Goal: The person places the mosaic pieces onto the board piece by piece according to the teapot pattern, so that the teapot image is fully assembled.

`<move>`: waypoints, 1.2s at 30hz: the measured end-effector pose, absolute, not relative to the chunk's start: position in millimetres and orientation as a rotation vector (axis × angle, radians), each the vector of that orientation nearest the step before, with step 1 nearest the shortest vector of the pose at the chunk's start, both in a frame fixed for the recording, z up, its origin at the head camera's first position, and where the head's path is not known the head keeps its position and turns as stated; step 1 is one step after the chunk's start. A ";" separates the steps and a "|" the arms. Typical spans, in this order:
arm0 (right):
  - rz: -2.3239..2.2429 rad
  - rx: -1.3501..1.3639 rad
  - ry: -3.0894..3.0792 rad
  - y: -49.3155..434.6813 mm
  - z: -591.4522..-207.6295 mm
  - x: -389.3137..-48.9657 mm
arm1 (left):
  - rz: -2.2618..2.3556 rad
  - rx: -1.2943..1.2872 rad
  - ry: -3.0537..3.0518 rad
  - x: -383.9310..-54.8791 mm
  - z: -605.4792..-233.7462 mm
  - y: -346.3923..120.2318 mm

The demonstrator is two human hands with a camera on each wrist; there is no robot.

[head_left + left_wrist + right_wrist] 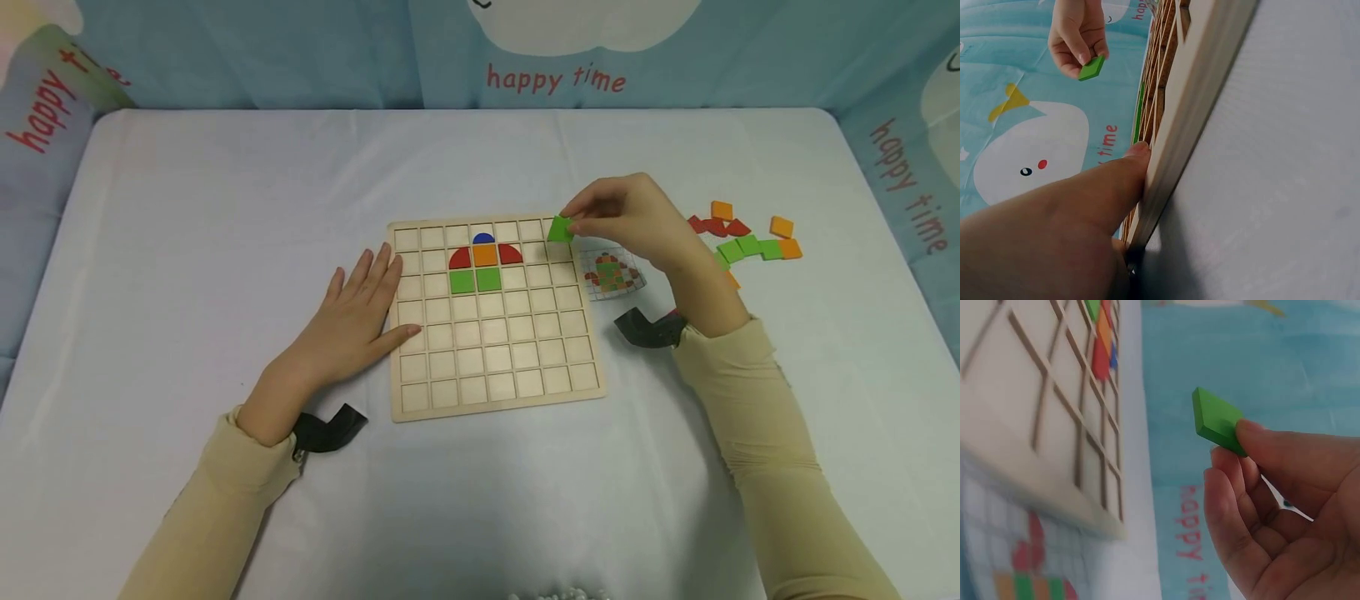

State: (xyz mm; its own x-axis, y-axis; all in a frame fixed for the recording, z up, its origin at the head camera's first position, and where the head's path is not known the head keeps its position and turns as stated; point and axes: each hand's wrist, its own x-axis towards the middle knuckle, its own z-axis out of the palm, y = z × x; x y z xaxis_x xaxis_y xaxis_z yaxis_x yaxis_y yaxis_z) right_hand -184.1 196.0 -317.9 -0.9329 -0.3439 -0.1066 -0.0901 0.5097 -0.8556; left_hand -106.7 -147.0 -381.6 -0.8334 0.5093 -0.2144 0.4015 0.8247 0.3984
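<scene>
My right hand (637,218) pinches a green square tile (1216,419) between thumb and fingers, raised above the top right corner of a wooden grid board (498,407). Spread over the board's left edge, my left hand (348,321) rests with straight fingers, its thumb on the frame. Several pieces lie in the upper cells: a blue rounded piece (483,238), an orange square (485,255) below it, a red curved piece (460,259) and another red curved piece (510,253) on either side. Under them sit two green squares (462,282).
A pattern card (615,279) with a coloured drawing lies against the board's right side. Beyond the right wrist are loose orange tiles (782,227), red pieces (716,227) and green tiles (748,244). A printed blue cloth (300,58) borders the white table (225,192).
</scene>
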 end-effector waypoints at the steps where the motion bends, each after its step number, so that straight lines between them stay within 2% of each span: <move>1: -1.374 -0.372 2.480 193.1 -319.2 -183.3 | 0.488 0.691 2.695 -106.7 -381.7 -147.0; 22: -1.134 -0.536 2.411 160.0 -339.6 -173.5 | 0.480 0.699 2.694 -106.8 -380.2 -145.5; 36: -1.113 -0.494 2.406 159.4 -344.3 -175.5 | 0.489 0.702 2.698 -106.5 -380.2 -145.7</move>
State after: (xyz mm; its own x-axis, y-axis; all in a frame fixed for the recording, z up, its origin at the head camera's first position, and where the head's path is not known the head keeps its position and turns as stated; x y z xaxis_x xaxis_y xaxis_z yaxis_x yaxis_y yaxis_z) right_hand -175.5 159.4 -344.3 -0.8388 -0.4887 -0.2399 -0.1336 0.6121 -0.7794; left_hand -106.5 -145.7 -380.2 -0.8319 0.5142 -0.2084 0.4084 0.8218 0.3973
